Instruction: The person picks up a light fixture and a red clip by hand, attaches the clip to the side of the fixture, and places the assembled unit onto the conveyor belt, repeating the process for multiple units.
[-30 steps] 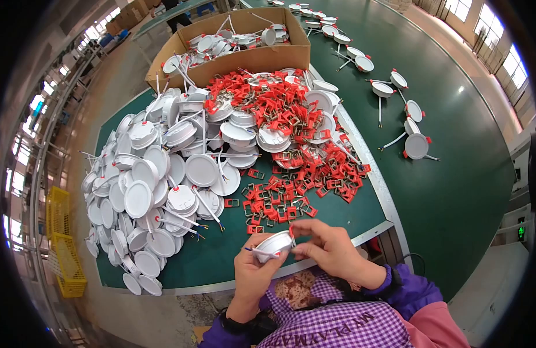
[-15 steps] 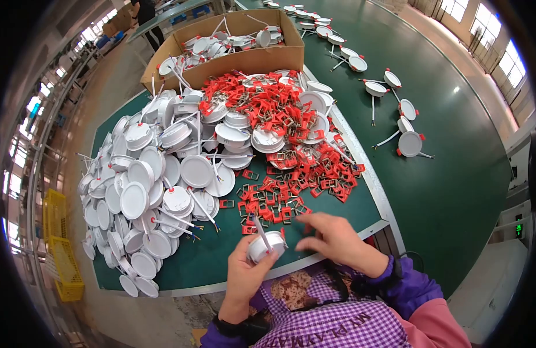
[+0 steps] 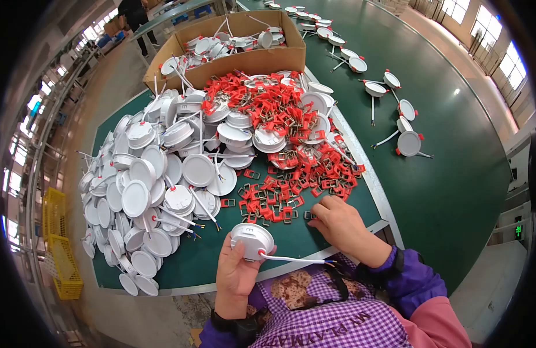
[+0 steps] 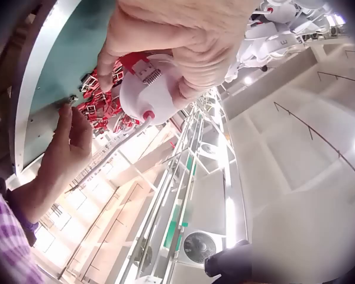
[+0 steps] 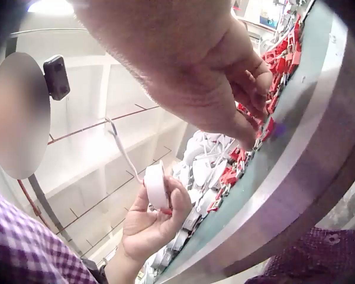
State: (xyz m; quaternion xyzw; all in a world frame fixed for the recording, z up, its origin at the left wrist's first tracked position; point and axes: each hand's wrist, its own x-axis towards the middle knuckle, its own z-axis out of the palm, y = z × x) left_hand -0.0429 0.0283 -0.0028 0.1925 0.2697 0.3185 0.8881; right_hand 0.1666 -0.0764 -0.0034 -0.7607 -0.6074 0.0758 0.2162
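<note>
My left hand (image 3: 236, 272) grips a white round downlight (image 3: 253, 238), its thumb on the back of the housing. A white cable (image 3: 297, 259) with bare coloured ends runs out of a red grommet toward the right. In the left wrist view a red spring clip (image 4: 143, 68) sits on the downlight's side, its coil showing. At the near edge of the heap of red clips (image 3: 273, 200), my right hand (image 3: 343, 226) is low over the green table with curled fingers. Its thumb and fingertips pinch a small metal-and-red clip (image 3: 308, 215); the fingers partly hide it.
A large pile of white downlights (image 3: 143, 191) covers the table's left side. Behind stands a cardboard box (image 3: 227, 66) with more downlights. A metal edge strip (image 3: 369, 174) borders the table; beyond it, downlights with clips (image 3: 409, 144) lie on a green belt. Yellow crates (image 3: 65, 255) stand at left.
My right hand has left the downlight and moved up and right to the clips' edge. The left hand has turned the downlight, so its back and cable now face up and right.
</note>
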